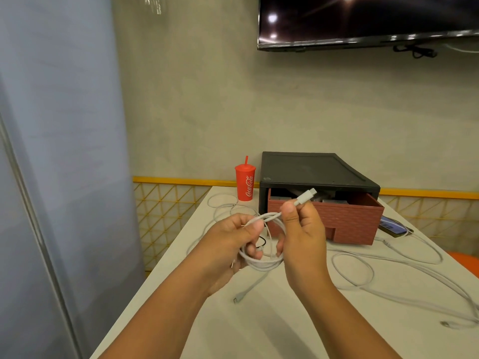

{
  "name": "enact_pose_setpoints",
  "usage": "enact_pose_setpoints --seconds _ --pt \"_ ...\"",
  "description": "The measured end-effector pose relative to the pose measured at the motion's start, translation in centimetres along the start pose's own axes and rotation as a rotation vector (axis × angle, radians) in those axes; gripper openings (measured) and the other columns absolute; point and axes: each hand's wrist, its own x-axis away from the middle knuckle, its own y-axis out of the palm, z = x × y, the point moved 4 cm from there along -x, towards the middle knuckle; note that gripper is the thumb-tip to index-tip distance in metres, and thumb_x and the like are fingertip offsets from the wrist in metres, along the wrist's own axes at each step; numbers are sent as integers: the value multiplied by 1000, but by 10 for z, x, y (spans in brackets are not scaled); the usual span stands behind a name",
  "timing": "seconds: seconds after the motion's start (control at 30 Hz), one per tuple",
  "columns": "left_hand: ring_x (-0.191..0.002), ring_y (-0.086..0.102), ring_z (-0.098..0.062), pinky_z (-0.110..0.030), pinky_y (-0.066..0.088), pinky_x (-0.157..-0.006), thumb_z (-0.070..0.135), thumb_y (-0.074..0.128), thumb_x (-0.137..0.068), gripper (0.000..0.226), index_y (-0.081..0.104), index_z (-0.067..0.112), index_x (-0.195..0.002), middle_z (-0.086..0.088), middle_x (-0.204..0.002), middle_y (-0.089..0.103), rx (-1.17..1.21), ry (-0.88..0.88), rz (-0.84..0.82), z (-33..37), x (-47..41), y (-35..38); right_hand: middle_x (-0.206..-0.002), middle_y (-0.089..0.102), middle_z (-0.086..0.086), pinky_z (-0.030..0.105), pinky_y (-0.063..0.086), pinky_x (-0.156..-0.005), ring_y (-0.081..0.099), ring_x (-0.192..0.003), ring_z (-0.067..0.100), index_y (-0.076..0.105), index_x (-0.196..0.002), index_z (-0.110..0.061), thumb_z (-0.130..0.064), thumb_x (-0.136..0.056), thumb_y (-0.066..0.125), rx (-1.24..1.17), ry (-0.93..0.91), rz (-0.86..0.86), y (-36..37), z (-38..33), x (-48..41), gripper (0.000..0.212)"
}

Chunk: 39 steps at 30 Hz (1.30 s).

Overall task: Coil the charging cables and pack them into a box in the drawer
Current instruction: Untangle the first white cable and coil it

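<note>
White cable [261, 263] hangs coiled in the left hand [230, 242]; right hand [303, 229] pinches its plug end

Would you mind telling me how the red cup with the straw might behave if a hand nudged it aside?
The red cup looks tall and narrow, so it would probably tip rather than slide. It seems to be light plastic, though whether it is full cannot be seen. A white cable lies near its base and might snag it.
</note>
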Motion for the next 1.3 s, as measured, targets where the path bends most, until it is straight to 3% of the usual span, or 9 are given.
enact_pose_setpoints --seconds 0.17,0.37,0.47,0.6,0.7,0.87,1.0,1.13,1.3 --pt "-64 56 -7 -21 40 -60 26 39 -98 19 53 21 -87 6 -68 57 -755 355 324 0 5 -2 -61 56 -17 15 40 -45 45 -49 2 53 -78 -26 -26 -92 48 33 -126 10 4 -2 2 15" --pt "-42 39 -8 -27 46 -58 26 42 -98 26 55 9 -82 6 -43 36 77 17 225 -9 3 5 -63 54 -5 15 40 -41 46 -43 3 51 -77 -24 -30 -91 46 -12 -104 77 2 4 7 15" --pt "-36 25 -5 -18 31 -39 26 43 -98 29 51 9 -75 7 -42 29 109 19 242 -6 0 0 -65 55 -4 15 43 -51 50 -55 6 54 -77 -24 -44 -89 52 22 -175 19 3 7 8 23" --pt "-37 26 -5 -18 24 -37 26 43 -98 31 50 13 -71 9 -44 30 -177 86 285 1 -2 -8 -68 58 -8 18 47 -60 53 -64 6 58 -78 -24 -41 -88 55 68 -177 -93 1 4 3 20" --pt "-33 21 -3 -15 19 -33 26 43 -97 32 47 11 -69 8 -43 27 16 -13 150 -2 -3 -6 -53 51 -10 21 44 -57 47 -54 6 60 -78 -23 -26 -85 55 -160 15 -155 -2 4 -5 10" --pt "-30 22 -3 -12 21 -30 28 43 -96 35 45 11 -65 5 -42 29 238 -79 97 -3 -6 -11 -59 57 1 23 46 -56 52 -56 12 64 -75 -21 -30 -62 80 -601 213 -557 -7 11 -10 23" --pt "-33 23 -4 -15 22 -33 26 40 -98 35 43 12 -66 6 -41 31 100 78 185 5 -7 -17 -73 66 -1 18 50 -68 61 -72 10 67 -76 -17 -27 -63 58 -125 36 -562 -20 1 -15 19" --pt "-38 24 -7 -20 28 -41 27 38 -99 36 43 13 -67 6 -46 29 13 206 245 6 -7 -14 -100 62 -22 9 41 -75 54 -97 -9 58 -89 -33 -38 -78 63 369 -92 -413 -10 -9 -10 14" --pt "-43 31 -8 -26 39 -53 29 34 -100 36 44 13 -69 7 -46 34 -38 282 246 5 -9 -7 -109 58 -21 12 43 -80 53 -99 -8 46 -98 -37 -18 -85 63 444 -64 -342 5 2 -2 28"
